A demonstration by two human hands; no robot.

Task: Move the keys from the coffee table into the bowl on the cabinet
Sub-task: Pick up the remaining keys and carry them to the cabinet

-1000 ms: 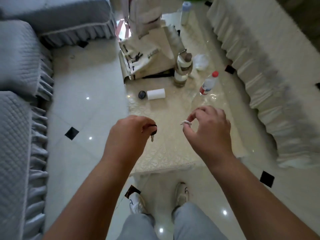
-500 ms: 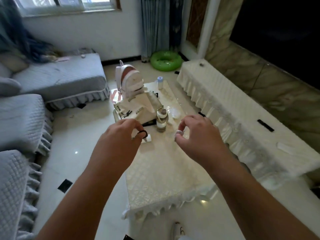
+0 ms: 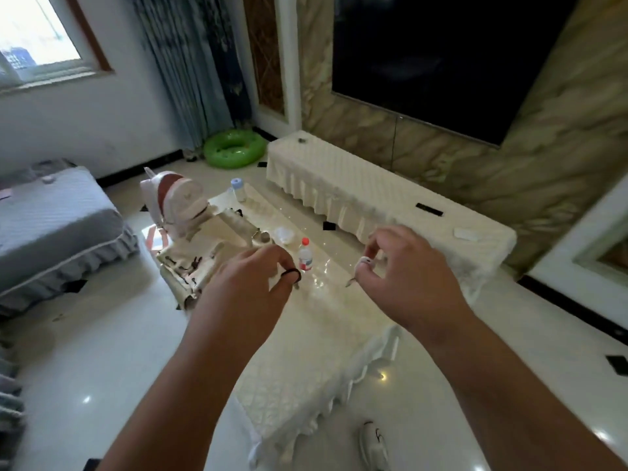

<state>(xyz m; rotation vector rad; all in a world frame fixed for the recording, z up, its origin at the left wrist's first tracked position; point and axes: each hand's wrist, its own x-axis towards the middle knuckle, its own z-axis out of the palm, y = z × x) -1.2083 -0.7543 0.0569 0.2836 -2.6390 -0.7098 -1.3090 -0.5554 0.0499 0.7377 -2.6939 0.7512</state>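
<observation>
My left hand pinches a key with a black head, its blade hanging down. In my right hand is a second key with a white head, held between thumb and fingers with its blade pointing down-left. Both hands hover above the coffee table, which is covered in a cream cloth. The long low cabinet, draped in a cream cover, stands beyond the table against the marble wall. I see no bowl on it; a small dark object lies at its far end.
A white and red backpack, a tote bag, a red-capped bottle and a blue-capped bottle stand on the table. Grey sofas are on the left. A green swim ring lies on the floor. A black remote rests on the cabinet.
The view has tilted up from the table and floor towards the cabinet and the wall. Both hands have lifted with the keys and moved a little apart.
</observation>
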